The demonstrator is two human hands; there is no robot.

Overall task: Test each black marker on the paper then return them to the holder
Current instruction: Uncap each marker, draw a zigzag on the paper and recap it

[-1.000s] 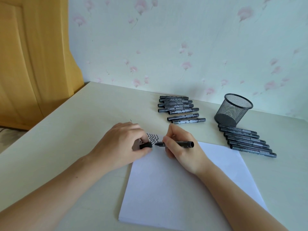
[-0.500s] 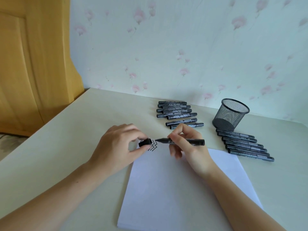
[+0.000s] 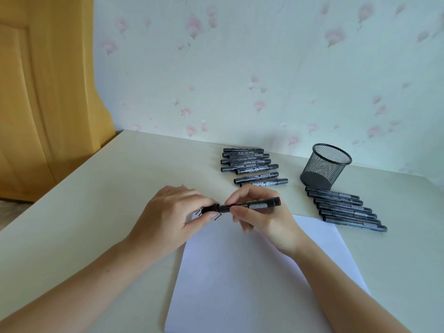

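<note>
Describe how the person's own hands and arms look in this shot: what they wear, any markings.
Both arms are bare all the way to the frame's lower edge: no sleeves show. The left hand and the right hand wear no gloves, and no rings, watch or bracelets are visible on fingers or wrists. The fingernails look short and unpainted. No ink marks or other markings can be made out.

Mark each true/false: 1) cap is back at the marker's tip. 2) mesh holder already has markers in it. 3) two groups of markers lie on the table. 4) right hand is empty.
1) True: the left hand holds the cap against the tip of the marker.
2) False: the mesh holder looks empty.
3) True: one group behind the hands, another row in front of the holder.
4) False: the right hand grips the marker above the paper.
</note>
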